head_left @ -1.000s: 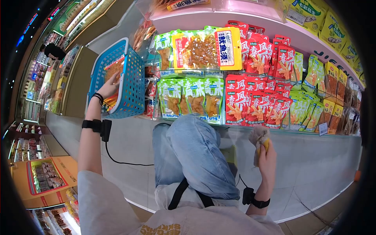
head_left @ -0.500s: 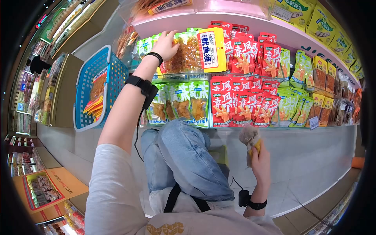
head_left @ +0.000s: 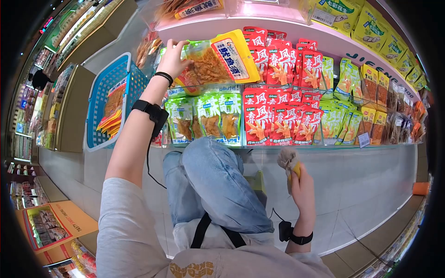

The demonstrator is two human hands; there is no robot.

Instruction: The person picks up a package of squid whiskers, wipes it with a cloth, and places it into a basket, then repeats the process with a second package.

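Observation:
My left hand is at the left end of a large yellow snack bag, thumb and fingers closed on its clear edge. The bag lies tilted across the upper shelf, over green packets. Below it stand green pouches in a row, with red packets to their right. Low on the right, in front of the lower shelf, my right hand is wrapped round a grey cloth with something yellow in it.
A blue basket with several yellow-edged bags stands left of the shelf. Yellow-green bags hang at the upper right. A price tag is on the lower shelf edge. My knees are close to the shelf.
The yellow bag has tilted, its right end higher, and shifted slightly left. My left hand has moved left with it. The whole view has shifted slightly.

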